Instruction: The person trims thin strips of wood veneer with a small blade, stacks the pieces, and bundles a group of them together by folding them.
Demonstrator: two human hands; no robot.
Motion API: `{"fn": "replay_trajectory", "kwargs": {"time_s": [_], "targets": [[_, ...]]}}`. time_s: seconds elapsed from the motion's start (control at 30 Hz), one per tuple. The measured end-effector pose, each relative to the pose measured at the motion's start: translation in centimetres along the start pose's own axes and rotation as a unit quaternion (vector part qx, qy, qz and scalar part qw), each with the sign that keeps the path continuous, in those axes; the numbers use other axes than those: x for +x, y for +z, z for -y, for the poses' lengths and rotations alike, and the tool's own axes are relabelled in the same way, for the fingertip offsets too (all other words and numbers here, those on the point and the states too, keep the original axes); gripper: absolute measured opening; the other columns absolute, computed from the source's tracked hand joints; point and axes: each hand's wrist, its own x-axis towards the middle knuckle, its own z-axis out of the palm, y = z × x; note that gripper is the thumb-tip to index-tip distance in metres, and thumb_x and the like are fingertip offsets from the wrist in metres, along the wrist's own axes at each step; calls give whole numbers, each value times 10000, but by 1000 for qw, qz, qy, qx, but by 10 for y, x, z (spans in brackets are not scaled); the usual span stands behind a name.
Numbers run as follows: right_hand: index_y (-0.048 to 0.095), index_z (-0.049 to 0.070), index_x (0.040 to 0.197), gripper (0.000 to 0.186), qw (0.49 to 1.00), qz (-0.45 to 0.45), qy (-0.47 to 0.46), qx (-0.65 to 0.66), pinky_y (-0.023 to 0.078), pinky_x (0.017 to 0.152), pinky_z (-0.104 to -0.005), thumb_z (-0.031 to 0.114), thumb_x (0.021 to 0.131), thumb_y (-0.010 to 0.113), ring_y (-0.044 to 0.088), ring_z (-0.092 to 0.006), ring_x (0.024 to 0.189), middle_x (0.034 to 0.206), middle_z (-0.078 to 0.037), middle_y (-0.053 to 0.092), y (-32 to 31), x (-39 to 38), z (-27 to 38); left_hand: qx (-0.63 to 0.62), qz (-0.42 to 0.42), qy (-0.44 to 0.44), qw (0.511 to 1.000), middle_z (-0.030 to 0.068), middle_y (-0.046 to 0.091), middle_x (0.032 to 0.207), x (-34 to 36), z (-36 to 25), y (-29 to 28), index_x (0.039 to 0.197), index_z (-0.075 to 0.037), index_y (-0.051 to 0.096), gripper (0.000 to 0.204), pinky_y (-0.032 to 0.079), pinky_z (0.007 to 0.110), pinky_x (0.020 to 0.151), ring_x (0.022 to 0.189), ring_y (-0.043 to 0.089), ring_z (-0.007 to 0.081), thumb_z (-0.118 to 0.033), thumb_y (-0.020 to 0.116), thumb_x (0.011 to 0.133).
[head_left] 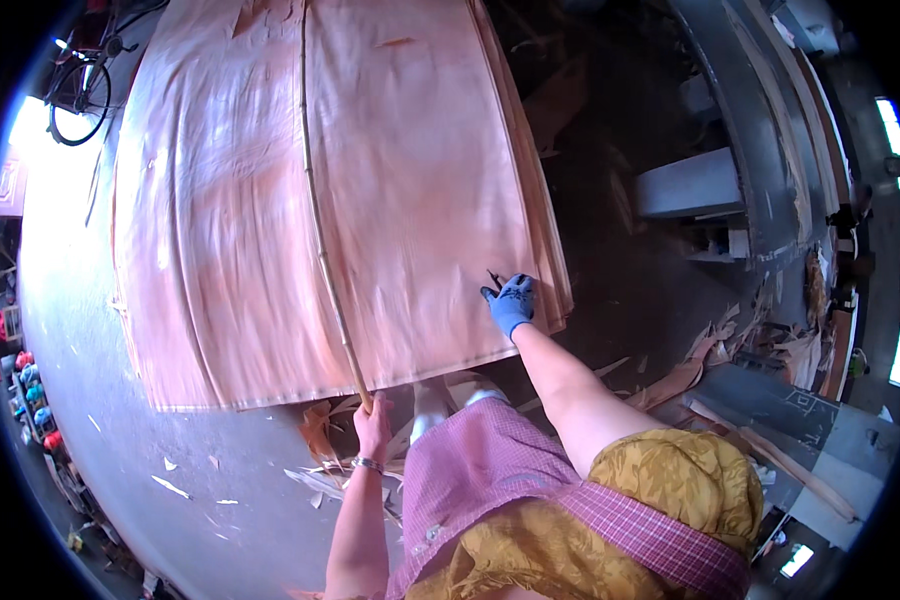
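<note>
A stack of thin, pinkish wood veneer sheets (420,200) stretches out in front of me, its top sheet wavy. Along the top lies a long, thin bamboo stick (315,215), running from the near edge to the far side. My left hand (373,430), bare and with a band at the wrist, is closed around the stick's near end just past the sheets' front edge. Over the right near corner of the stack is my right hand (513,303) in a blue glove with dark fingertips. Its fingers are closed on a small, dark, pen-like thing (493,276).
Veneer scraps (685,385) litter the floor at the right, and small pieces (172,487) lie at the left. A grey machine (770,130) with a beam stands to the right. Far left are a bicycle (80,95) and a row of coloured items (35,395).
</note>
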Motion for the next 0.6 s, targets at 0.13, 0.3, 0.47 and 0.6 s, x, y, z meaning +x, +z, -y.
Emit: {"fn": "replay_trajectory", "kwargs": {"time_s": [0.13, 0.3, 0.47, 0.6], "targets": [[556, 27, 1118, 407, 996, -36, -63, 48, 503, 861, -467, 308, 840, 655, 561, -378, 1071, 1214, -203, 491, 12, 2, 3, 8, -98, 98, 990, -49, 456, 578, 11, 18, -7, 697, -34, 572, 340, 323, 233, 480, 533, 403, 42, -270, 618, 937], [549, 105, 1209, 393, 990, -32, -82, 111, 513, 813, -473, 255, 849, 605, 625, -370, 965, 1104, -165, 618, -25, -36, 44, 1, -96, 93, 991, -39, 457, 562, 11, 7, -28, 689, -17, 566, 340, 338, 256, 475, 523, 405, 52, -253, 625, 927], [313, 24, 1423, 695, 998, -31, -37, 28, 513, 830, -483, 341, 871, 593, 604, -425, 1021, 1257, -305, 499, -34, -36, 83, 130, -120, 126, 976, 9, 490, 513, 43, -3, -62, 693, 1, 609, 367, 374, 296, 473, 496, 462, 89, -298, 625, 907], [310, -93, 1381, 742, 990, -112, 64, -62, 499, 884, -476, 394, 887, 573, 592, -417, 1060, 1287, -328, 468, 24, 20, 27, 27, -39, 43, 998, -2, 519, 533, 64, 0, -70, 701, -14, 615, 343, 383, 285, 459, 494, 485, 83, -291, 629, 903]]}}
